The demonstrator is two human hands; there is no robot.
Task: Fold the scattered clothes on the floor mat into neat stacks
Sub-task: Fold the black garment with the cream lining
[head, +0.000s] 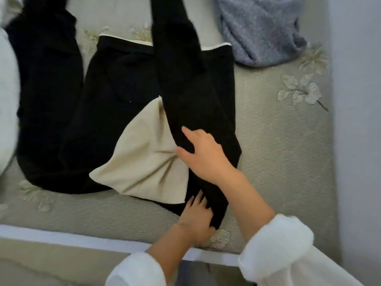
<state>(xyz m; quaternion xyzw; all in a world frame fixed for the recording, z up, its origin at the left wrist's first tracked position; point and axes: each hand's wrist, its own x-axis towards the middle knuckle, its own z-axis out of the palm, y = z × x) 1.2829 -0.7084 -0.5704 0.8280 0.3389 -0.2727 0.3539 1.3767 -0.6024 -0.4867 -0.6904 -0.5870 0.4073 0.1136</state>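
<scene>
Black garment (123,89) lies spread on the floor mat (278,151), near its middle, with a beige lining (144,157) turned out across the near half. We see a long black strip (181,79) of the same garment, a sleeve or a leg, we cannot tell which, laid from the far edge of the view down over the body of the garment to its near end.

The right hand (206,155) rests palm-down on this strip beside the lining; its fingers (188,133) are straight and spread, flat against the cloth. The left hand (195,217) holds the near end of the strip, just beside the mat's front edge; its fingers (199,200) lie close together on the cloth, their tips tucked at the fold. Both forearms come out of white cuffs (278,240).

A second black garment (47,89) lies to the left, touching the first. We note a pale cloth (8,89) at the left border, partly out of view. A blue-grey fleece (261,27) lies bunched at the far right of the mat, just beside the first garment's far corner. Stitched leaves (299,91) mark the mat near the wall (354,100).
</scene>
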